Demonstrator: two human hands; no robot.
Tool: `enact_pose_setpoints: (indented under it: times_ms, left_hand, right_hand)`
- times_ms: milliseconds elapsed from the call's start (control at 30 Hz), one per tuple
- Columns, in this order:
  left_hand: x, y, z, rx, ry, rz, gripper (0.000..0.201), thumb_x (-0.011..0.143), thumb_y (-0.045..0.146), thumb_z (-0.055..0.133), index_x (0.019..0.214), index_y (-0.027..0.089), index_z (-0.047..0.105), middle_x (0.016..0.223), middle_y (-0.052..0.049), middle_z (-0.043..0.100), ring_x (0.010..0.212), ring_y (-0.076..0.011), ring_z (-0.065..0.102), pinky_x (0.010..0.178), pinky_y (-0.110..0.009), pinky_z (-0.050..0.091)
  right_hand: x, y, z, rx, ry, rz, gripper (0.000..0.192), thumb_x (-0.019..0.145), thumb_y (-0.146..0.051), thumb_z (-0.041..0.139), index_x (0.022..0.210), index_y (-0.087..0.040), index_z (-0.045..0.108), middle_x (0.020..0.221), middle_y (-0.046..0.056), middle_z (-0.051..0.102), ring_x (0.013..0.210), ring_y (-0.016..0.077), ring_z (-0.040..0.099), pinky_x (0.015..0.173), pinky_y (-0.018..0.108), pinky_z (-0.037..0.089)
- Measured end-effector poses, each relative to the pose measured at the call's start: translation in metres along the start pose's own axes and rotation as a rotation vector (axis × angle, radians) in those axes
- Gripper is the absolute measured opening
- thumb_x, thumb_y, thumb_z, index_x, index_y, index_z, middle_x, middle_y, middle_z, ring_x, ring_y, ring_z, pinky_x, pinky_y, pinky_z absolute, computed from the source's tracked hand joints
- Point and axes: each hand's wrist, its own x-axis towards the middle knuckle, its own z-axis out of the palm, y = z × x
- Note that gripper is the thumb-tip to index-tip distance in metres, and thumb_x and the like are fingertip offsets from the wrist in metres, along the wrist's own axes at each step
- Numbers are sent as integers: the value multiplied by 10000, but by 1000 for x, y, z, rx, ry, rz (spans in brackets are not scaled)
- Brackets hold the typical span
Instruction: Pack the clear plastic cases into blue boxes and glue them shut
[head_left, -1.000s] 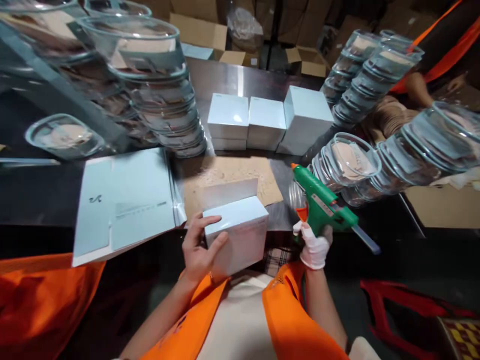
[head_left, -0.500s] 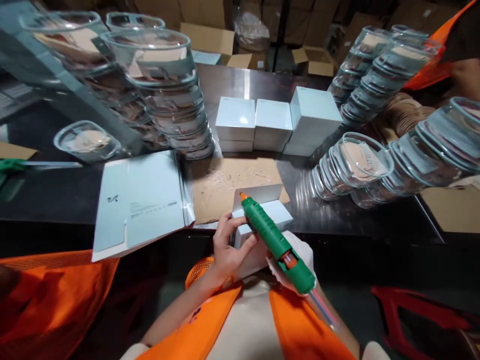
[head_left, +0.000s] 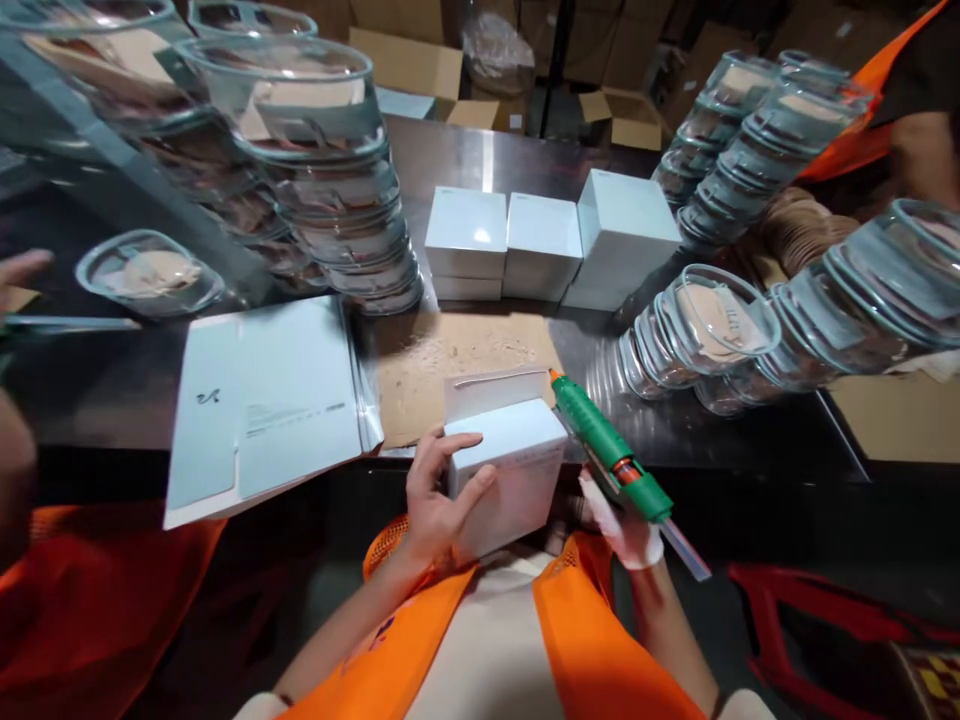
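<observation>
A pale blue carton (head_left: 514, 475) is held by my left hand (head_left: 442, 495), thumb on the near face and fingers over the left end. Its far flap (head_left: 495, 392) stands up, with a thin line of glue along the upper edge. My right hand (head_left: 626, 525), partly covered by a white glove, is closed around a green glue gun (head_left: 607, 440). The gun's orange nozzle is at the flap's right end, and a clear glue stick (head_left: 686, 550) sticks out of its back. Under the flap lies a stained cardboard sheet (head_left: 480, 335).
Flat printed cartons (head_left: 292, 400) lie stacked at left. Closed pale boxes (head_left: 544, 235) stand behind the cardboard. Tall stacks of clear containers (head_left: 322, 190) rise at left, with more clear containers (head_left: 720, 325) at right. Another person's hand (head_left: 22, 268) shows at the left edge.
The glue gun has moved right along the flap, leaving a glue line behind it. My left hand still holds the carton. Another person's hand has come in at left.
</observation>
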Motion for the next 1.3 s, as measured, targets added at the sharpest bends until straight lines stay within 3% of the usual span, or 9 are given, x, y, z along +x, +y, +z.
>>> enact_pose_setpoints:
  times_ms: [167,367,467,567,767,867,967,1200,1300]
  left_hand:
    - [5,6,-5,-93,32,-99,307,829,506,841,999,253,802,1026,-44,689,948,-217,654,736,-283,509]
    - [10,12,-8,-144,40,-53,338,849,544,812,1009,249,770,962,-32,695,938,-212,676,796,-288,538]
    - [11,10,-11,-112,37,-46,379,849,601,789,966,241,760,982,-53,697,970,-231,678,799,-309,552]
    - [10,9,-8,-112,-34,-14,401,845,628,786,942,241,757,970,-60,701,974,-246,680,793,-327,555]
    - [5,4,4,-174,-72,-18,383,848,623,792,918,251,733,1102,-98,730,1192,-308,685,1001,-417,556]
    - [8,-3,7,-363,-39,-98,377,854,540,827,1099,307,661,1186,-79,728,1198,-291,708,988,-414,575]
    - [14,-8,5,-508,-34,-81,498,871,454,835,1290,380,576,1082,-29,723,1129,-252,726,995,-426,579]
    - [15,-4,0,-266,-103,87,157,883,384,830,868,238,773,982,-57,661,1068,-237,662,1042,-436,542]
    - [15,-1,2,-290,-80,76,157,866,376,843,847,235,776,931,-44,659,1033,-230,677,1042,-436,549]
  right_hand:
    - [44,4,0,143,6,256,551,801,-663,770,1034,-165,811,585,24,701,408,152,534,392,286,467]
    - [102,9,6,-41,-115,467,616,909,-730,553,689,-177,713,552,100,691,502,240,665,503,353,552]
    - [101,1,-6,-153,-17,395,455,852,-594,726,616,-209,665,559,57,674,624,237,699,609,332,565]
    - [88,-20,-3,-45,22,209,360,790,-551,811,896,-209,782,829,52,790,840,233,738,756,326,593]
    - [74,-42,33,382,-334,113,521,736,-584,902,1083,-210,794,1049,61,817,943,244,768,906,391,623]
    - [69,-38,24,385,-371,-9,660,762,-804,790,1049,-210,812,1114,95,815,1064,286,764,1000,447,600]
    - [66,-39,6,315,-610,-224,807,772,-926,654,1132,-224,825,1314,141,765,1282,338,696,1133,518,525]
    - [60,-38,24,81,-549,-591,176,973,-317,773,1137,-264,806,1282,112,784,1261,239,715,1105,450,558]
    - [54,-29,28,50,-500,-600,199,1025,-329,699,1201,-276,775,1324,115,760,1311,245,693,1118,444,553]
